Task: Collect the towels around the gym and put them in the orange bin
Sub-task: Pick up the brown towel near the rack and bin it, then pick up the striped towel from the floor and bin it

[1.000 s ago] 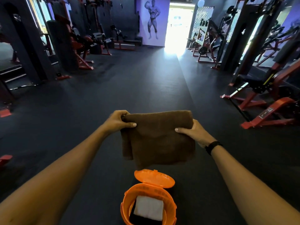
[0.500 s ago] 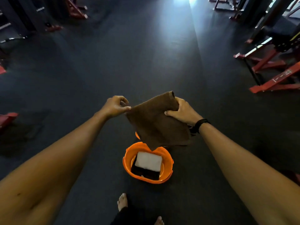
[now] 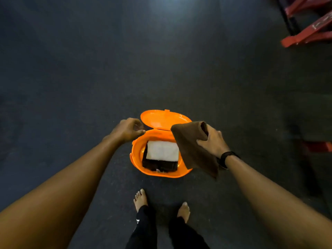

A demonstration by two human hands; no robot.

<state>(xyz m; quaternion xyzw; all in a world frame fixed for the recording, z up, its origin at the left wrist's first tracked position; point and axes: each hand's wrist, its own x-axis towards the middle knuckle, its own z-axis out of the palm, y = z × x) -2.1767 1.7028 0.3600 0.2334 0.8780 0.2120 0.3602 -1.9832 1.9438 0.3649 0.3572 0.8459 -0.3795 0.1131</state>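
The left hand [image 3: 128,129] hovers just beside the bin's left rim, its grip loosely curled and holding nothing. One orange bin [image 3: 136,159] stands on the dark floor [image 3: 89,69], its lid [image 3: 161,119] hinged open behind. Two folded towels lie inside: a white towel [image 3: 162,150] on top of a dark towel [image 3: 159,165]. The right hand [image 3: 212,141] pinches a third, the brown towel [image 3: 194,150], which hangs over the bin's right edge. Two bare feet [image 3: 141,199] stand below.

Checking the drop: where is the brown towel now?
The brown towel hangs from the right hand, over the right rim of the open orange bin.
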